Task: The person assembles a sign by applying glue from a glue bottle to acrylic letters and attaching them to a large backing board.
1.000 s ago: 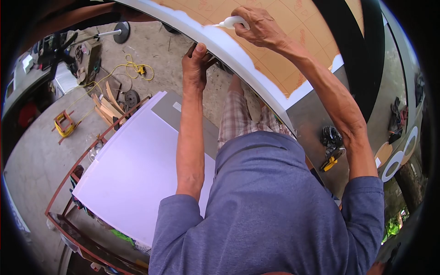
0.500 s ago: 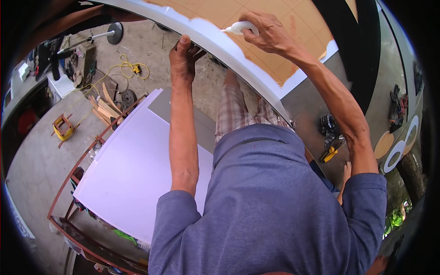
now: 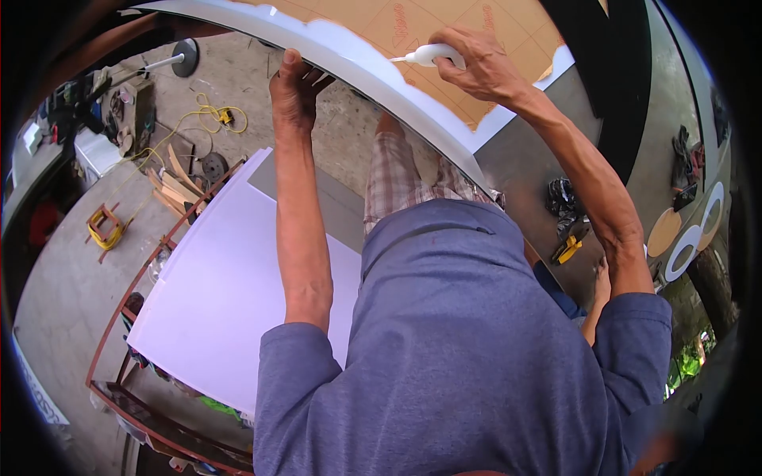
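Note:
A white squeeze bottle (image 3: 429, 55) with a thin nozzle is in my right hand (image 3: 481, 67), its fingers wrapped round the body. The tip points left, close over the border where torn brown paper (image 3: 357, 22) meets a bare white strip. That paper covers much of a large white panel (image 3: 373, 73) with a curved near edge. My left hand (image 3: 295, 94) is at this edge, thumb up against the rim and fingers curled round toward the underside, partly hidden.
White sheets (image 3: 218, 282) lie on a rusty frame (image 3: 119, 305) at lower left. Yellow cord (image 3: 208, 113), a cord reel (image 3: 104, 228) and wood scraps (image 3: 176, 189) are on the floor. At right are a yellow-handled tool (image 3: 568, 250), white rings (image 3: 683, 252) and another person's limb (image 3: 601, 289).
My left hand has shifted left along the panel's edge in view. The bottle and my right hand appear slightly farther right and lower, and the whole view has moved a little.

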A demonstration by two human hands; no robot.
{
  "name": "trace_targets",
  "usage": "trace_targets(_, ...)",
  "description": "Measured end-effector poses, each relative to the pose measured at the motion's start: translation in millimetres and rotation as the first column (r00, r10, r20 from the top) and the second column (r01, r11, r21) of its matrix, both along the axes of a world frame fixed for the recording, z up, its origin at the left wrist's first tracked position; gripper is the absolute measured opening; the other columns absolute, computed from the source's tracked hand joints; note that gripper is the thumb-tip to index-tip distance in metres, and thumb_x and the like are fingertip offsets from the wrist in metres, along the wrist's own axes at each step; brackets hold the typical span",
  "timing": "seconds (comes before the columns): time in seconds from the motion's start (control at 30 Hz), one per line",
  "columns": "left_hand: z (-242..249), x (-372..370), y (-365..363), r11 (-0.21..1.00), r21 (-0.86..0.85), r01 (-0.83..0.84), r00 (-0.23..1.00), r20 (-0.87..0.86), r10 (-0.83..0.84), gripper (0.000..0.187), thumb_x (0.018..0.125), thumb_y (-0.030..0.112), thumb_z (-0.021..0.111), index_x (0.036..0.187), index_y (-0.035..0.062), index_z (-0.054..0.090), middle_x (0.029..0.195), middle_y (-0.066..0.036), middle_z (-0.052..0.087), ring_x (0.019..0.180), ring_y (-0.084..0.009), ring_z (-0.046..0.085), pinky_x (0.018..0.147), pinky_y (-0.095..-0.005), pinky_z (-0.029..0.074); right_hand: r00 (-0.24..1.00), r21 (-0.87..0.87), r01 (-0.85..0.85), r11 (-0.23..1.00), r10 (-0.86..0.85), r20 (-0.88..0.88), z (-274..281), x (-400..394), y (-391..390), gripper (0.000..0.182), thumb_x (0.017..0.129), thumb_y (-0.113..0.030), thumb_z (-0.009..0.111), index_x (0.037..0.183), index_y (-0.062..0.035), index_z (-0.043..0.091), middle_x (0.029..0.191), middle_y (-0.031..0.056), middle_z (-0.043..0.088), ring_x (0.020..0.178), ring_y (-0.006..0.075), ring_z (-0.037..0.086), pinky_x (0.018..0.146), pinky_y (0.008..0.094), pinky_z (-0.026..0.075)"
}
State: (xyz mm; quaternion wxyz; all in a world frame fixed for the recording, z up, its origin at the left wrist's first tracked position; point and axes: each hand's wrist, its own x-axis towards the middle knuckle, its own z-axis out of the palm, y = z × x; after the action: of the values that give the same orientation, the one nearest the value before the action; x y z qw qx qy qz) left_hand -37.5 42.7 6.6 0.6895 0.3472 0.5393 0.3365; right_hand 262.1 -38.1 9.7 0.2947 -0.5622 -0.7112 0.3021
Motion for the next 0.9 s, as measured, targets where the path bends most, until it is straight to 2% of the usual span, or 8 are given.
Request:
trace_targets(0.07,1,3,-1,0.999,0.036,-0.041,0.999,0.006,0.040,0.099,0.072,0.068,0.075,0.131,-0.0075,0.051,0.121,-0.022,0.063,0.112,-0.0376,0.062,0.093,-0.0519,0.052,1.000,0.015,-0.018,1.000,0.018,0.017,-5,5,-7,0.027,0.083,-0.014,0.064,0.107,-0.0031,0.062,0.091,0.0144,0.065,0.080,0.0319,0.063,0.073,0.0405,0.049)
trace_targets(0.17,1,2,-1,0.999,0.028,-0.031,1.000,0.007,0.030,0.099,0.073,0.068,0.075,0.132,-0.0075,0.051,0.122,-0.022,0.062,0.113,-0.0378,0.062,0.093,-0.0517,0.052,1.000,0.021,-0.017,1.000,0.017,0.017,-6,11,-18,0.026,0.083,-0.013,0.064,0.107,-0.0025,0.062,0.091,0.0147,0.064,0.079,0.0315,0.063,0.073,0.0402,0.049)
trace_targets(0.37,-1,2,0,0.999,0.031,-0.029,1.000,0.010,0.029,0.098,0.073,0.068,0.075,0.134,-0.0047,0.050,0.124,-0.022,0.062,0.113,-0.0363,0.062,0.093,-0.0514,0.052,1.000,-0.039,-0.019,0.999,0.018,-0.006,-1,22,-40,0.026,0.084,-0.013,0.064,0.107,-0.0019,0.062,0.089,0.0145,0.063,0.075,0.0316,0.062,0.072,0.0408,0.049)
trace_targets(0.47,0,1,0,0.999,0.029,-0.017,1.000,0.006,0.017,0.099,0.073,0.069,0.075,0.136,-0.0026,0.049,0.125,-0.022,0.062,0.113,-0.0356,0.063,0.093,-0.0519,0.051,1.000,-0.113,-0.003,0.994,0.003,0.006,10,25,-48,0.025,0.084,-0.015,0.062,0.105,-0.0020,0.061,0.090,0.0159,0.063,0.083,0.0340,0.062,0.078,0.0435,0.048)
trace_targets(0.67,-3,1,1,0.999,0.030,-0.017,1.000,0.003,0.017,0.102,0.071,0.070,0.075,0.140,0.0008,0.046,0.128,-0.022,0.059,0.116,-0.0358,0.061,0.096,-0.0539,0.049,1.000,-0.158,-0.011,0.987,0.010,-0.011,11,39,-67,0.025,0.084,-0.014,0.062,0.105,-0.0020,0.060,0.091,0.0158,0.063,0.083,0.0341,0.061,0.077,0.0429,0.048)
trace_targets(0.77,-2,2,0,0.999,0.036,-0.019,1.000,-0.016,0.020,0.106,0.069,0.072,0.075,0.142,0.0015,0.045,0.132,-0.023,0.057,0.119,-0.0367,0.059,0.098,-0.0549,0.048,1.000,-0.116,-0.019,0.993,0.019,0.000,5,48,-79,0.028,0.081,-0.009,0.064,0.109,-0.0031,0.062,0.091,0.0128,0.063,0.079,0.0301,0.062,0.072,0.0396,0.049)
trace_targets(0.87,-2,0,1,1.000,0.020,0.023,1.000,0.000,-0.023,0.106,0.066,0.075,0.076,0.144,0.0110,0.046,0.139,-0.012,0.054,0.127,-0.0313,0.053,0.101,-0.0550,0.045,1.000,-0.168,-0.007,0.986,0.007,-0.002,8,57,-89,0.029,0.081,-0.008,0.064,0.110,-0.0031,0.062,0.094,0.0125,0.064,0.081,0.0306,0.062,0.073,0.0394,0.049)
trace_targets(0.9,-2,-1,1,1.000,0.019,0.025,1.000,-0.003,-0.025,0.106,0.066,0.075,0.075,0.144,0.0112,0.046,0.139,-0.012,0.054,0.127,-0.0313,0.053,0.101,-0.0550,0.045,1.000,-0.156,-0.007,0.988,0.007,-0.001,7,60,-92,0.029,0.081,-0.008,0.064,0.109,-0.0029,0.062,0.094,0.0127,0.064,0.081,0.0306,0.063,0.073,0.0392,0.049)
